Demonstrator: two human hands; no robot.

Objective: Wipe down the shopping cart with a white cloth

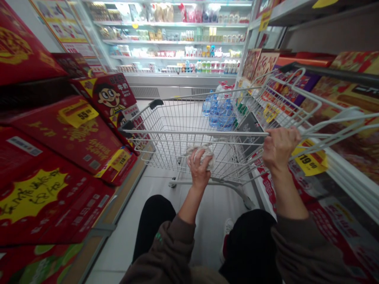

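A wire shopping cart (pixel 177 118) stands tilted in a store aisle in front of me. My left hand (pixel 199 167) is closed on a crumpled white cloth (pixel 204 153), pressing it against the cart's near wire wall. My right hand (pixel 280 146) is wrapped round the cart's top rail (pixel 237 134) on the right side. I am low down, with my knees in dark trousers below the hands.
Stacked red gift boxes (pixel 65 142) with yellow price tags fill the left. Shelves with red packages and a yellow price tag (pixel 310 161) line the right. Water bottles (pixel 220 108) stand beyond the cart. A refrigerated shelf unit (pixel 177 43) closes the aisle's far end.
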